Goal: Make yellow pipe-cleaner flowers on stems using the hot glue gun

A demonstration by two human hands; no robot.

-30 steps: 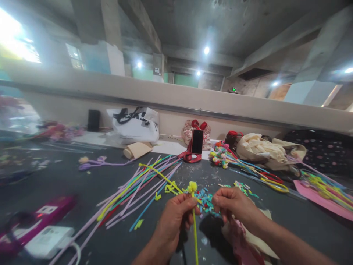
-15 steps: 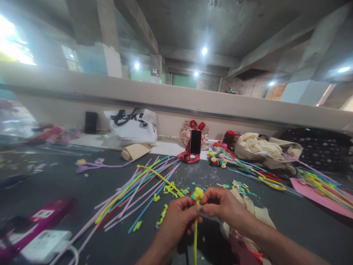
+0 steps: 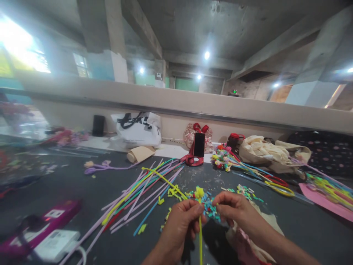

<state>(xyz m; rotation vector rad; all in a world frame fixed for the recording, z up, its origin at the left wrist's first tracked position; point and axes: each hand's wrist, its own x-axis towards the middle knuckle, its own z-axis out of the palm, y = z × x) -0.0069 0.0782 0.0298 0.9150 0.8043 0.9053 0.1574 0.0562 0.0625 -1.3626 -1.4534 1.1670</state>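
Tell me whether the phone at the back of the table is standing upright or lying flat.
Upright. The phone stands on end in a red holder, its dark screen facing the camera, behind the spread of pipe cleaners.

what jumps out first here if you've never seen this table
The two hands low in the middle: the left hand pinches a yellow pipe cleaner with a fluffy tip, the right hand close beside it. Left of them a fan of long coloured pipe cleaners sprawls across the dark table, and a phone stands upright behind.
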